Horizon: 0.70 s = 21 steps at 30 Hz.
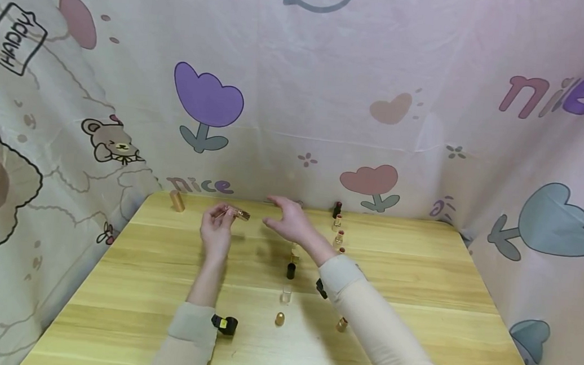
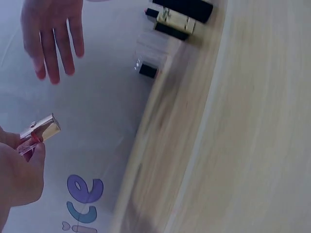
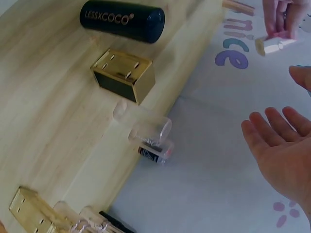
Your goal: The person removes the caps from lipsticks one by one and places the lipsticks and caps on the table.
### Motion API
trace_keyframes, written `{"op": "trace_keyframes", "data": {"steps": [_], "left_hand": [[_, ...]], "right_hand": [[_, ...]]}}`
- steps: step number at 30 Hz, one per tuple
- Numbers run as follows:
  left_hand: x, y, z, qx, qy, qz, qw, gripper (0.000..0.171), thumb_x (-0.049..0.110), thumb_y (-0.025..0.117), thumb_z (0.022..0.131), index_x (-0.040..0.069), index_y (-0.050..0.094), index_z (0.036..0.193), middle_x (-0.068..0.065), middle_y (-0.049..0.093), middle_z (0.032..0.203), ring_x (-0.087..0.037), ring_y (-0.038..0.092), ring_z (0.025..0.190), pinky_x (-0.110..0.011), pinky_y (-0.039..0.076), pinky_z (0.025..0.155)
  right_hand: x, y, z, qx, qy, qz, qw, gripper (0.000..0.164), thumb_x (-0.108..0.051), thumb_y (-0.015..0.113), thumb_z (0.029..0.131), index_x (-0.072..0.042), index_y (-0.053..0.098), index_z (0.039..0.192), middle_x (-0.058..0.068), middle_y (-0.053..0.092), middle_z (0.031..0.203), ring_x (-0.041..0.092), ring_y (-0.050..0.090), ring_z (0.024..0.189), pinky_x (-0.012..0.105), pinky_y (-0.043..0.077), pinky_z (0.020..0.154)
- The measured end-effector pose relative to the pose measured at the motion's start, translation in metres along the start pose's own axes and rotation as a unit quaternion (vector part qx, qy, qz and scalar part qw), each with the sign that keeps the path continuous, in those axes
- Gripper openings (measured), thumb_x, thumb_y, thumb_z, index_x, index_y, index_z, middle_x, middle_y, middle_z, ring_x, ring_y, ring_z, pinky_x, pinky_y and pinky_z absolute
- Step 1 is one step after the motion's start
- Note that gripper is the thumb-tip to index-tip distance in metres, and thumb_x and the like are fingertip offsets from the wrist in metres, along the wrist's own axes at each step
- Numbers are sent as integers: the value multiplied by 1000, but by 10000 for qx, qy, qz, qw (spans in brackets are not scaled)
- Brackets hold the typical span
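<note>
My left hand (image 1: 216,231) pinches a shiny gold lipstick tube (image 1: 241,214) between thumb and fingers, over the far left part of the table. In the left wrist view the tube (image 2: 47,129) has a gold end pointing away from the fingertips, and something reddish shows near the thumb. My right hand (image 1: 291,222) hovers to the right of the tube, apart from it, with nothing in it. Its fingers are extended and the thumb is spread, as the right wrist view shows of the hand (image 3: 282,150). The far end of the tube is hidden by the left fingers.
Lipsticks (image 1: 339,239) stand in a row, partly behind my right forearm. A black cap (image 1: 291,270), a clear cap (image 1: 286,296) and a small gold cap (image 1: 279,319) line the middle. A gold-brown tube (image 1: 177,201) stands back left; printed cloth (image 1: 297,104) hangs behind.
</note>
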<state>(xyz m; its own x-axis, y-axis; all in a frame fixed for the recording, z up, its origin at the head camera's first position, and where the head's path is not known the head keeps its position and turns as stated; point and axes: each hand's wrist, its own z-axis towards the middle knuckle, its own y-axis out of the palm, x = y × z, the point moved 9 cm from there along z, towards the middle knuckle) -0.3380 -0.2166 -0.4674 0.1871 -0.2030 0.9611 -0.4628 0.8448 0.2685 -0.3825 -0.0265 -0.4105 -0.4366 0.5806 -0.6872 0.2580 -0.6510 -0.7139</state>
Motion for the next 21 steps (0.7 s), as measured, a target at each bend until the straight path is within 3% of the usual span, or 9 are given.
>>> {"op": "trace_keyframes", "data": {"steps": [7, 12, 21], "left_hand": [[1, 12, -13, -207, -139, -282, 9993, 38, 1, 62, 102, -4, 49, 137, -18, 56, 136, -21, 60, 119, -23, 54, 104], [4, 20, -18, -282, -33, -421, 9987, 37, -3, 62, 100, -7, 50, 134, -18, 57, 132, -19, 62, 115, -25, 56, 102], [8, 28, -23, -323, 99, -564, 9978, 35, -7, 62, 99, -9, 50, 132, -18, 59, 126, -17, 64, 110, -27, 57, 101]], "right_hand": [[-7, 13, 2, -157, -39, 89, 9998, 65, -22, 75, 97, -7, 47, 154, 11, 54, 153, 33, 53, 138, 47, 45, 117], [-14, 20, 2, -248, -243, -49, 9994, 54, -17, 74, 97, -4, 56, 147, 11, 65, 141, 29, 62, 129, 44, 51, 112], [-19, 20, 2, 121, -396, -106, 9991, 36, -13, 77, 95, -3, 69, 128, 10, 75, 117, 23, 73, 105, 31, 61, 93]]}}
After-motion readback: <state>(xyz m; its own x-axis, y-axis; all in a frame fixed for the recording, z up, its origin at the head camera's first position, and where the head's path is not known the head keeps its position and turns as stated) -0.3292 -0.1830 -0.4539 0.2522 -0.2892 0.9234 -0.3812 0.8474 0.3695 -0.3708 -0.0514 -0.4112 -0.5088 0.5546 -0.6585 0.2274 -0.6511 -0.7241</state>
